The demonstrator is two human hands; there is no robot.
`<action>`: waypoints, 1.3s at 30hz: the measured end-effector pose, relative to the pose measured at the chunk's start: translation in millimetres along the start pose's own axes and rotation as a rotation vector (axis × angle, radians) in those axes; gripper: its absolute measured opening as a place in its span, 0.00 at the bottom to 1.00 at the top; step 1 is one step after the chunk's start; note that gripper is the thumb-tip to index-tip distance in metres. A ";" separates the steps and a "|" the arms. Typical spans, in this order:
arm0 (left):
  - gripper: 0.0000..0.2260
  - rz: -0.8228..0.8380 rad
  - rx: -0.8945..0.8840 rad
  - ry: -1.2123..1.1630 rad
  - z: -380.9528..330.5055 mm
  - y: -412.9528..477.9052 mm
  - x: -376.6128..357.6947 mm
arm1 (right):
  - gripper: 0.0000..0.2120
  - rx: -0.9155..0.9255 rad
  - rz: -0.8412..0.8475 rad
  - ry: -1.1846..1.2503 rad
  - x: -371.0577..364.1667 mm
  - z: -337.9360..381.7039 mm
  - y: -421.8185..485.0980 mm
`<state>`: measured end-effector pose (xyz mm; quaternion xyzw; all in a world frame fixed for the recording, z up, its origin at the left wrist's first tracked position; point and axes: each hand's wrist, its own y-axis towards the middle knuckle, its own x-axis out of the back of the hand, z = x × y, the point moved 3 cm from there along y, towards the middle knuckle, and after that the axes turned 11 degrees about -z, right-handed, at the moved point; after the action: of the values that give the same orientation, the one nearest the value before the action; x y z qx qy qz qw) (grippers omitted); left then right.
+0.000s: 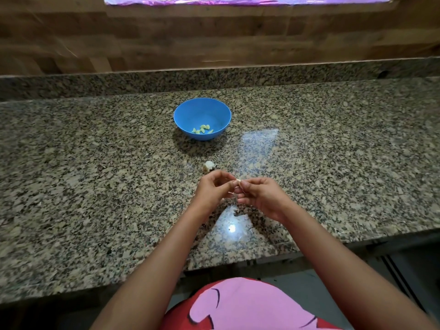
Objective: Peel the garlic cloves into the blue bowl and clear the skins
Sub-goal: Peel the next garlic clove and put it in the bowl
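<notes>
A small pale garlic clove (238,181) sits pinched between the fingertips of both hands, held just above the speckled brown granite counter (95,151). The left hand (213,186) and right hand (258,195) are curled, fingers nearly closed around it, touching each other. Just beyond them lies a small whitish garlic remnant (209,166). Farther back stands the round blue plastic bowl (202,110) holding peeled yellowish cloves (203,129).

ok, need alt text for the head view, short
Two bare hands, left hand and right hand, pinch a small garlic clove between their fingertips above a speckled granite counter. Beyond them sit a garlic remnant and a blue bowl holding peeled cloves.
</notes>
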<state>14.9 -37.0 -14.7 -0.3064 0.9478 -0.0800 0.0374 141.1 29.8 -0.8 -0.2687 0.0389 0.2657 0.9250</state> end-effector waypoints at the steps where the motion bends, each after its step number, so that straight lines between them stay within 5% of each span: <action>1: 0.04 0.000 -0.008 -0.010 -1.2 -0.4 -0.7 | 0.08 -0.002 -0.015 0.012 -0.5 0.4 0.0; 27: 0.07 0.069 -0.178 0.472 -3.5 -12.8 -8.2 | 0.06 -0.245 -0.140 0.182 -13.5 -4.6 3.7; 39: 0.04 -0.052 -0.175 0.679 -1.0 -2.1 1.0 | 0.06 -0.092 -0.125 0.117 -1.2 -4.1 15.1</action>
<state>15.2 -39.2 -13.4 -0.2885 0.9012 -0.0967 -0.3085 132.6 37.9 -11.3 -0.3281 0.0638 0.1927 0.9226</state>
